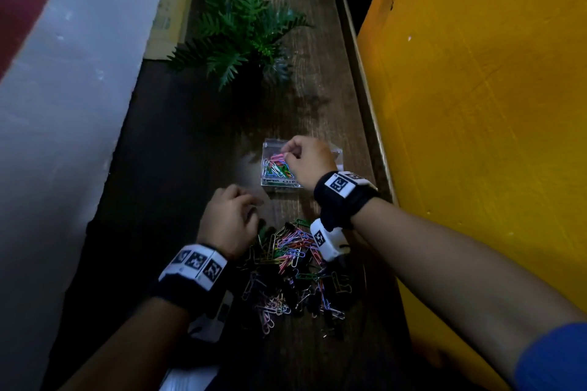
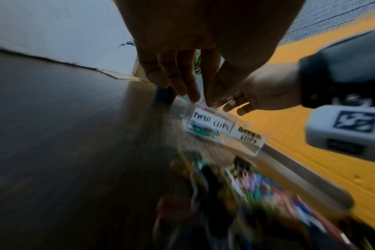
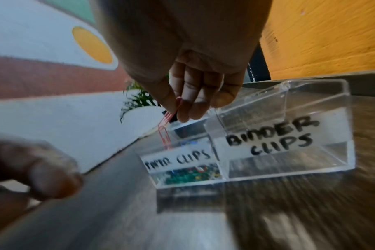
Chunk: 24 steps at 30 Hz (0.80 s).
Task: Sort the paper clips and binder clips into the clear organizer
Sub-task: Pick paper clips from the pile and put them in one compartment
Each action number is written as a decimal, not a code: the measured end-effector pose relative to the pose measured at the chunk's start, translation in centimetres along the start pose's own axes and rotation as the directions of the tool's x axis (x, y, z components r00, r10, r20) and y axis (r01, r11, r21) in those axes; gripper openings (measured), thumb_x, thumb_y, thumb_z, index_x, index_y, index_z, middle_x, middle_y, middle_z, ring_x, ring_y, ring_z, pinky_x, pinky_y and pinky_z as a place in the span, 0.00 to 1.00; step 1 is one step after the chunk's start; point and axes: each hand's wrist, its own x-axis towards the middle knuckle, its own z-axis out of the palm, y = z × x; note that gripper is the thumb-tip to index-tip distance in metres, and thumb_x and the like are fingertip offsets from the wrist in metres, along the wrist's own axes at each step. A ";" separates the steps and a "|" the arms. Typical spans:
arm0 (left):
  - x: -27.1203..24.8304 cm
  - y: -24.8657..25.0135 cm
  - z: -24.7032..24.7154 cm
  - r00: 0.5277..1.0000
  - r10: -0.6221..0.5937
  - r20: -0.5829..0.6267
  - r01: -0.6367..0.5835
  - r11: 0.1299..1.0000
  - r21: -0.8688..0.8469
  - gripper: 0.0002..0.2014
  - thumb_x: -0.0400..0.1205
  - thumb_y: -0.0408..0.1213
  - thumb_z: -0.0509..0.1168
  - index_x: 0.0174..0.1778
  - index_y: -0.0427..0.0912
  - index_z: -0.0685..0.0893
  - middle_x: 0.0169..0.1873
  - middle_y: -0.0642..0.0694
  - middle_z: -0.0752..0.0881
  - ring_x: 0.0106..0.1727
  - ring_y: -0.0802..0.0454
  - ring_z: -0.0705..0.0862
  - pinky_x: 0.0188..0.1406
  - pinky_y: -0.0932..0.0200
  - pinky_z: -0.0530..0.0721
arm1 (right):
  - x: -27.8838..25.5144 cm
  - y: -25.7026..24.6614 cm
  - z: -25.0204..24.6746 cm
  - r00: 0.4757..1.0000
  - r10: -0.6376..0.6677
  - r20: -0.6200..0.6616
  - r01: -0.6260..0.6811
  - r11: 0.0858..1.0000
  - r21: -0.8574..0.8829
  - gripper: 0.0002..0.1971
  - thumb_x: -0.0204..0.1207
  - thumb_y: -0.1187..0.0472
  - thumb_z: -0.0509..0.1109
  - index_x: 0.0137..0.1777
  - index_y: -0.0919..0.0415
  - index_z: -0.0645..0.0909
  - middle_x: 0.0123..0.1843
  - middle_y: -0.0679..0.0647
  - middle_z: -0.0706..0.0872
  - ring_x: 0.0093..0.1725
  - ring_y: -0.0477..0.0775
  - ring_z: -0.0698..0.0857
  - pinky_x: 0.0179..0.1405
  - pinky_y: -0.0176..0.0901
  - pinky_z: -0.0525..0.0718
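The clear organizer (image 1: 268,145) stands on the wooden desk, with two compartments labelled PAPER CLIPS and BINDER CLIPS. My right hand (image 1: 287,153) hovers over the paper clip compartment (image 3: 182,175), which holds several coloured clips. It pinches a pink paper clip (image 3: 164,133) that dangles just above that compartment. The binder clip compartment (image 3: 289,162) looks empty. A mixed pile of coloured paper clips and black binder clips (image 1: 292,267) lies nearer to me. My left hand (image 1: 254,211) hangs at the pile's far left edge, its fingers (image 2: 182,81) loosely extended and holding nothing.
A green potted plant (image 1: 244,32) stands behind the organizer. A yellow wall (image 1: 476,105) runs close along the desk's right edge and a white wall (image 1: 63,105) along the left. Cardboard (image 1: 171,9) leans at the back left. White paper (image 1: 190,378) lies at the near edge.
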 end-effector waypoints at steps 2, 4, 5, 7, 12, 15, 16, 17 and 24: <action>-1.7 -0.6 0.2 0.999 -0.018 0.035 0.019 1.000 -0.012 0.09 0.71 0.35 0.69 0.45 0.48 0.89 0.43 0.47 0.84 0.48 0.44 0.79 0.48 0.50 0.81 | -0.4 0.1 0.1 0.997 -0.031 0.064 0.042 0.983 -0.178 0.06 0.77 0.60 0.68 0.46 0.50 0.86 0.47 0.51 0.89 0.48 0.52 0.86 0.52 0.49 0.84; -3.1 -1.4 0.3 0.995 -0.032 0.091 0.032 0.999 -0.004 0.11 0.70 0.40 0.66 0.45 0.47 0.89 0.44 0.48 0.84 0.47 0.45 0.79 0.48 0.51 0.81 | -1.0 0.2 -0.1 0.988 -0.107 0.111 0.141 0.922 -0.362 0.10 0.80 0.57 0.66 0.55 0.52 0.87 0.55 0.56 0.87 0.58 0.57 0.82 0.63 0.50 0.77; -3.7 -1.8 0.4 0.992 -0.036 0.118 0.036 0.999 0.003 0.12 0.70 0.41 0.65 0.46 0.48 0.89 0.44 0.48 0.84 0.47 0.45 0.80 0.49 0.51 0.81 | -1.3 0.2 -0.2 0.980 -0.144 0.134 0.188 0.888 -0.419 0.11 0.81 0.55 0.64 0.57 0.52 0.87 0.57 0.57 0.86 0.62 0.59 0.79 0.64 0.50 0.72; -4.7 -2.6 0.6 0.986 -0.043 0.164 0.041 0.999 0.017 0.11 0.71 0.41 0.67 0.48 0.49 0.89 0.46 0.49 0.85 0.47 0.46 0.80 0.49 0.52 0.81 | -1.9 0.8 -0.2 0.964 -0.191 0.186 0.257 0.849 -0.462 0.13 0.83 0.54 0.61 0.59 0.53 0.86 0.58 0.55 0.86 0.64 0.58 0.75 0.63 0.51 0.67; -6.7 -3.5 0.7 0.968 -0.065 0.241 0.059 0.998 0.031 0.13 0.72 0.43 0.64 0.50 0.53 0.88 0.47 0.51 0.85 0.49 0.48 0.81 0.49 0.56 0.80 | -3.0 2.9 -0.6 0.926 -0.293 0.237 0.368 0.835 -0.409 0.10 0.79 0.58 0.65 0.55 0.55 0.86 0.54 0.50 0.88 0.60 0.54 0.78 0.60 0.51 0.70; -7.4 -3.6 0.7 0.966 -0.069 0.249 0.064 0.998 0.027 0.16 0.70 0.45 0.61 0.50 0.51 0.88 0.47 0.50 0.85 0.50 0.47 0.83 0.50 0.57 0.80 | -3.4 3.6 -1.0 0.920 -0.322 0.225 0.389 0.831 -0.397 0.09 0.77 0.63 0.67 0.52 0.58 0.87 0.52 0.53 0.89 0.59 0.56 0.80 0.62 0.55 0.75; -7.5 -3.6 0.7 0.964 -0.070 0.255 0.065 0.997 0.031 0.16 0.70 0.44 0.61 0.51 0.51 0.88 0.48 0.49 0.85 0.50 0.47 0.83 0.50 0.58 0.79 | -3.5 3.8 -1.1 0.915 -0.333 0.228 0.399 0.828 -0.394 0.09 0.76 0.64 0.67 0.52 0.59 0.87 0.52 0.54 0.89 0.60 0.57 0.80 0.62 0.57 0.76; -7.5 -3.5 0.6 0.963 -0.069 0.262 0.062 0.997 0.036 0.16 0.71 0.44 0.62 0.51 0.51 0.88 0.48 0.49 0.84 0.51 0.47 0.83 0.50 0.58 0.79 | -3.7 3.8 -1.2 0.909 -0.351 0.226 0.414 0.823 -0.388 0.10 0.75 0.65 0.68 0.53 0.60 0.87 0.53 0.54 0.89 0.60 0.58 0.81 0.63 0.58 0.76; -5.3 -2.5 0.0 0.966 -0.027 0.257 0.007 0.997 0.077 0.12 0.74 0.43 0.64 0.52 0.51 0.86 0.49 0.49 0.82 0.51 0.46 0.81 0.47 0.55 0.80 | -7.6 4.7 -1.4 0.929 -0.367 0.046 0.359 0.864 -0.354 0.04 0.75 0.63 0.70 0.47 0.58 0.86 0.44 0.52 0.88 0.45 0.54 0.81 0.50 0.49 0.81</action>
